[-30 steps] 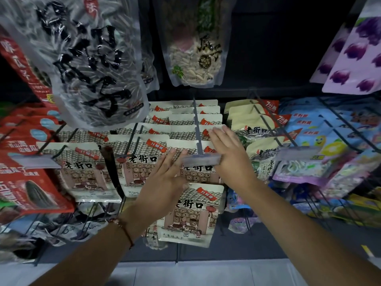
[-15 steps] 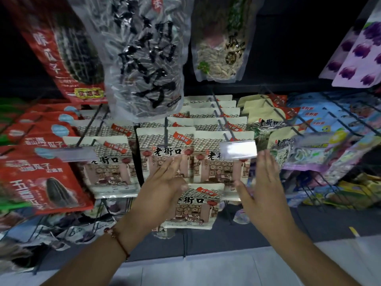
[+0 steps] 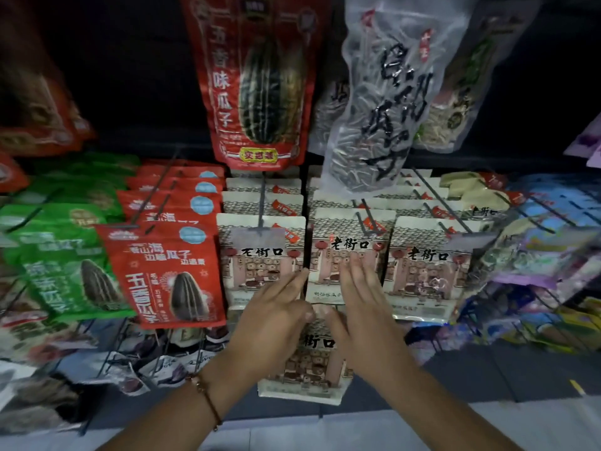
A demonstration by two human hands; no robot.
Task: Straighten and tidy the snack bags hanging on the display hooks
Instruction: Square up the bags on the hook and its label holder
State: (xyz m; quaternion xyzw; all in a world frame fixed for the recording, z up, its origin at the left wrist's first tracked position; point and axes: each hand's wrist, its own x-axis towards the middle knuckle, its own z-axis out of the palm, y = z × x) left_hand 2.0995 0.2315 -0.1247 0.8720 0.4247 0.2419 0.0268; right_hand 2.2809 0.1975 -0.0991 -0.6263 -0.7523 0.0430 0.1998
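Bags with the house picture are the centre: the middle bag (image 3: 344, 255) hangs on its hook, with a low bag (image 3: 309, 362) just below it. Nearest, the left hand (image 3: 273, 317) and right hand (image 3: 361, 307) lie flat with straight fingers, gripping nothing, at the lower edge of the middle bag, probably to square it. Left of it hang red bags (image 3: 162, 268); above it, a clear bag (image 3: 383, 102).
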